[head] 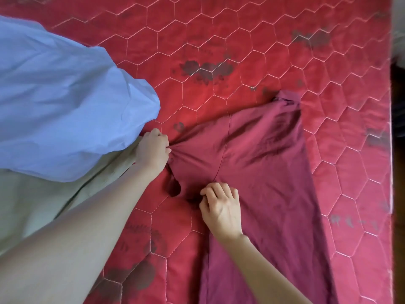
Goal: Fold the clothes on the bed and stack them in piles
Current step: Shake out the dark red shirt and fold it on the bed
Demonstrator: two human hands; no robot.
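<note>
A maroon shirt [267,163] lies spread on the red quilted bed [241,51], its collar toward the far right and its body running toward the near edge. My left hand [153,150] grips the bunched end of the shirt's left sleeve, and the cloth gathers into creases there. My right hand [221,207] rests on the shirt near the armpit seam, fingers curled and pinching the fabric at the body's left edge.
A light blue cloth [65,102] is heaped at the left, partly over a pale green cloth [37,207] below it. The bed's right edge [391,150] drops to a dark gap. Open quilt lies beyond the shirt.
</note>
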